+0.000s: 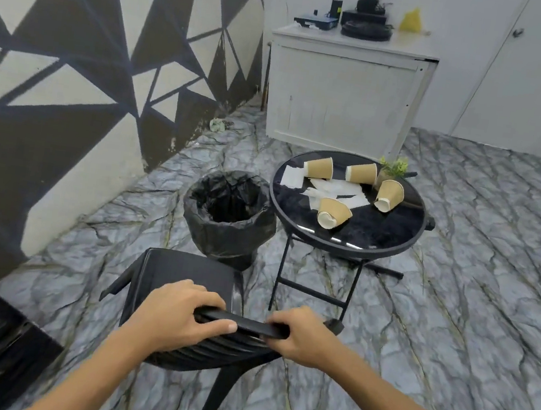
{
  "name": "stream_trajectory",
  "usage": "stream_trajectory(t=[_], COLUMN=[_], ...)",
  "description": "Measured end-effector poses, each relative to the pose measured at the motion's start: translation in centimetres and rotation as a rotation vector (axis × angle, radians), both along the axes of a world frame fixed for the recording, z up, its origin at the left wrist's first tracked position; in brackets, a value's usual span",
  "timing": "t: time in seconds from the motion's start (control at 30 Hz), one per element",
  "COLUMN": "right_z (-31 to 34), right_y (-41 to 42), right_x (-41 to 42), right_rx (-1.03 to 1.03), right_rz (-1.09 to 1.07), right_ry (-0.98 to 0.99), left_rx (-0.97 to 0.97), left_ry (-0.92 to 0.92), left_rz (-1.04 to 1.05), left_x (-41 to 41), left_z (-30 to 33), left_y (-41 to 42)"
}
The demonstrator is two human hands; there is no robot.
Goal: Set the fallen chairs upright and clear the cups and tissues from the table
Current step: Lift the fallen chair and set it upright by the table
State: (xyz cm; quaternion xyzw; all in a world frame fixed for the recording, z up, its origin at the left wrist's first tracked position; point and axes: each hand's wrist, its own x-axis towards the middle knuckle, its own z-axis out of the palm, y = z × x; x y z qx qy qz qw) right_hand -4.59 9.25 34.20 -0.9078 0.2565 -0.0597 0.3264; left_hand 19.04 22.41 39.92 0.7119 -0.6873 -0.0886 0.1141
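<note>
Chair – both hands clamped on its top edge – bin just beyond.

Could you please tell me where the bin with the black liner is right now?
In the head view the bin stands on the floor just left of the round table, beyond the black chair both hands grip.

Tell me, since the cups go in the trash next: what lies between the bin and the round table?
Nothing: in the head view the black-lined bin stands right beside the table, its rim almost touching the table's edge.
</note>
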Motion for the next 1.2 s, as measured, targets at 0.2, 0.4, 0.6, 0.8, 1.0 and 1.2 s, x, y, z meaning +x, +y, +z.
stream_trajectory(t=[0.2,0.4,0.6,0.8,1.0,1.2], right_z=[1.0,1.7,4.8,6.0,5.4,2.0], right_y=[1.1,2.1,-0.1,1.5,1.2,2.0], right_x=[3.1,8.0,13.1,17.2,16.1,12.6], right_rx=[-0.003,-0.100,-0.136,-0.168,-0.089,-0.096], right_rz=[0.067,0.187,0.232,0.420,0.442,0.442], right_ry=[0.086,0.050,0.040,0.154,0.204,0.212], left_rx=[0.142,0.020,-0.148,-0.202,-0.141,-0.028], left_ry=[0.150,0.288,0.447,0.586,0.622,0.591], left_rz=[0.075,0.181,0.403,0.591,0.544,0.576], left_x=[6.9,11.0,11.4,9.2,8.8,7.8], left_z=[2.3,2.1,-0.4,-3.7,-3.8,-5.4], left_y=[5.5,10.4,13.6,19.3,19.7,24.0])
